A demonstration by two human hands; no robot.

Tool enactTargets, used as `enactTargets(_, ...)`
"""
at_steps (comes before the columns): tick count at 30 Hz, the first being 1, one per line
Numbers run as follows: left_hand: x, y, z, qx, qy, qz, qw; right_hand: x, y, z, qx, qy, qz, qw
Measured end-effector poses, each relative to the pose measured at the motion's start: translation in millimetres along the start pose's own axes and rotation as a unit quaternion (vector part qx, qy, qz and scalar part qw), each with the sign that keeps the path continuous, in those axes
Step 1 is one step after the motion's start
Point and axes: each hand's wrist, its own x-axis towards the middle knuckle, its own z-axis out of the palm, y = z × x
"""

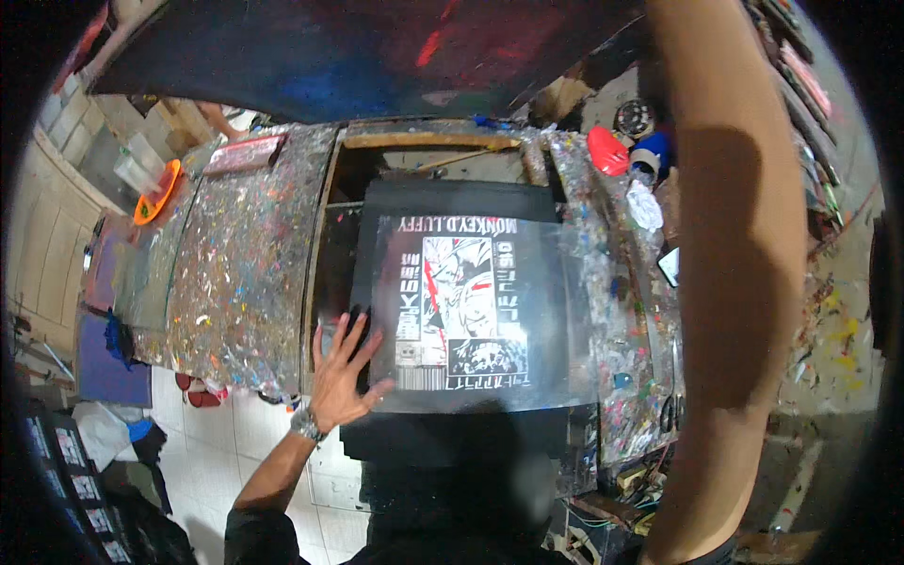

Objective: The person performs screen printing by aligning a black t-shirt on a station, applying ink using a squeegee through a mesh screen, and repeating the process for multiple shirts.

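Observation:
My left hand [344, 372], wearing a metal watch, has its fingers spread at the left edge of a clear plastic sheet [565, 311], thumb on its lower-left corner. The sheet lies over a black printed piece [381, 292] with white and red illustrated artwork [457, 282], on a black-covered board. My right forearm [730, 311] reaches up along the right side past the top edge; that hand is out of sight. A large dark, paint-marked panel [358, 52] hangs over the far side of the work table.
Paint-spattered tabletops [245, 273] flank the board. An orange tray [155, 207] is at left; a red object [607, 151], crumpled white material [643, 205] and a phone [669, 266] at right. Dark printed items [66, 471] stand lower left. Part of another person's limb [217, 118] shows behind.

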Motion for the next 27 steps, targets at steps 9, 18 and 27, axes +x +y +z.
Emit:
enactTargets(9,89,118,-101,-0.292,0.132,-0.045,0.946,-97,-85,13,0.025,0.127,0.182,0.975)
enactTargets(18,-42,30,-85,0.084,0.152,-0.016,0.985,-300,-240,148,0.039,-0.064,0.117,0.99)
enactTargets(27,-66,10,1,-0.041,0.136,-0.024,0.99,-339,-211,252,0.037,-0.024,0.014,0.999)
